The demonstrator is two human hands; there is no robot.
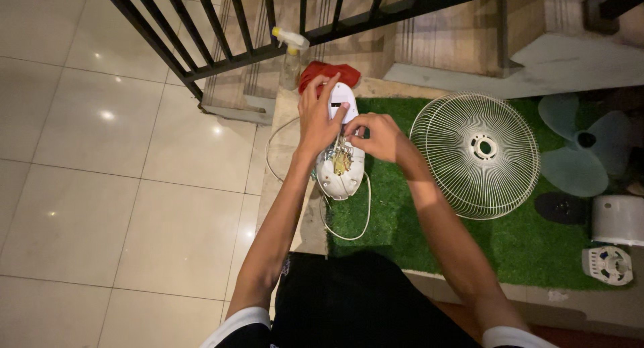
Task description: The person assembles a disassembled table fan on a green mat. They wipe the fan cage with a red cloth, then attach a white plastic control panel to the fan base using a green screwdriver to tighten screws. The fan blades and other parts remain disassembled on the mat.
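Observation:
A white fan motor housing (341, 175) lies on the green artificial grass mat (510, 244), opened so that wires and a yellowish part show inside. My left hand (318, 117) rests on its far end, fingers spread over the white casing. My right hand (377, 135) pinches at the wires in the middle of the housing. A white power cord (365, 214) loops from the housing toward me.
A white wire fan guard (475, 153) lies right of the housing, with pale green fan blades (580, 150) and white fan parts (616, 220) further right. A spray bottle (291, 56) and red cloth (329, 72) sit by the black railing (221, 33). White floor tiles spread left.

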